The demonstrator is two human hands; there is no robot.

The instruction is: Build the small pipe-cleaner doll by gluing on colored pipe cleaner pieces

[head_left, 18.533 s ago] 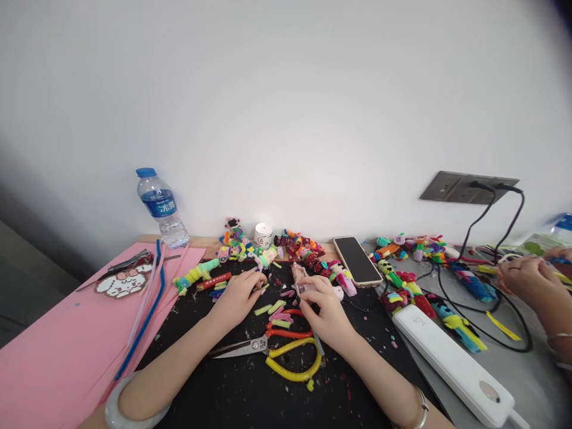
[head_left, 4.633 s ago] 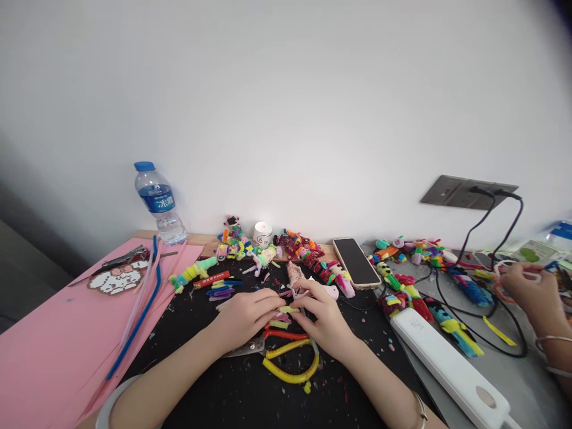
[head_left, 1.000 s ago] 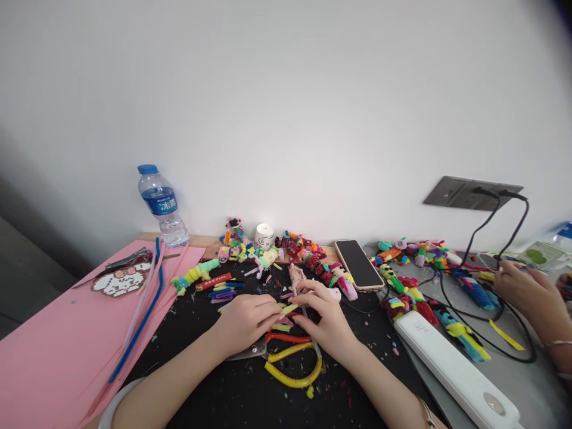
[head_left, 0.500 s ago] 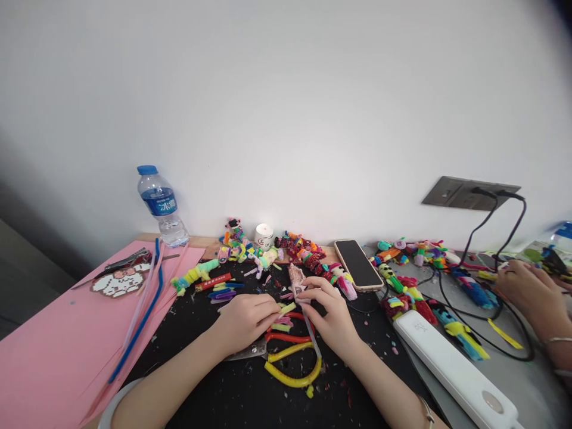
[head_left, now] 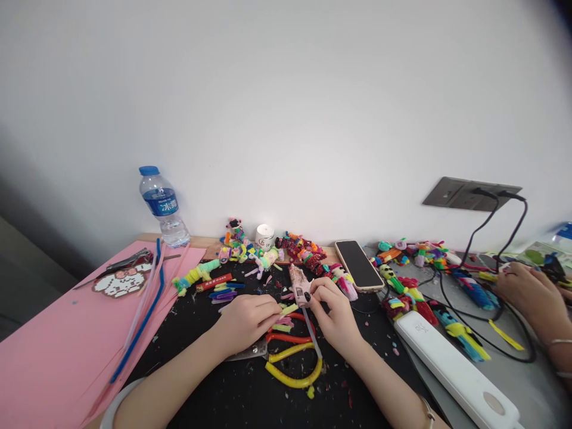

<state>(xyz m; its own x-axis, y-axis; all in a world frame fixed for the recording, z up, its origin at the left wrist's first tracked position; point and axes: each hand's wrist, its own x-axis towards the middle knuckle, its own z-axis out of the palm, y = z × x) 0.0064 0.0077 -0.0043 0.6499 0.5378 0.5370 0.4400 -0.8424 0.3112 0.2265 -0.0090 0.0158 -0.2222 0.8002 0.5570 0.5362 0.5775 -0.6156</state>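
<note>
My left hand (head_left: pixel 248 317) rests over the black mat with its fingers closed on a short yellow-green pipe cleaner piece (head_left: pixel 289 309). My right hand (head_left: pixel 334 310) pinches what looks like a small pink glue gun (head_left: pixel 300 287), which has a label and a dark oval spot. From its near end a translucent stick (head_left: pixel 311 336) runs toward me. Below my hands lies a metal-headed hand tool with red and yellow curved handles (head_left: pixel 292 376), its head partly under my left hand. Pink and green pipe cleaner scraps (head_left: pixel 282 325) lie between the hands.
Pipe cleaner dolls (head_left: pixel 268 257) line the back, beside a phone (head_left: pixel 358 265). A water bottle (head_left: pixel 164 205) stands left, behind pink sheets (head_left: pixel 49 357). At right are a white power-bank-like device (head_left: pixel 456 366), cables (head_left: pixel 531 333) and another person's hand (head_left: pixel 531 295).
My right fingers have shifted from around the translucent stick to the side of the pink glue gun, whose label and dark spot now show. My left hand keeps its grip, nearly still.
</note>
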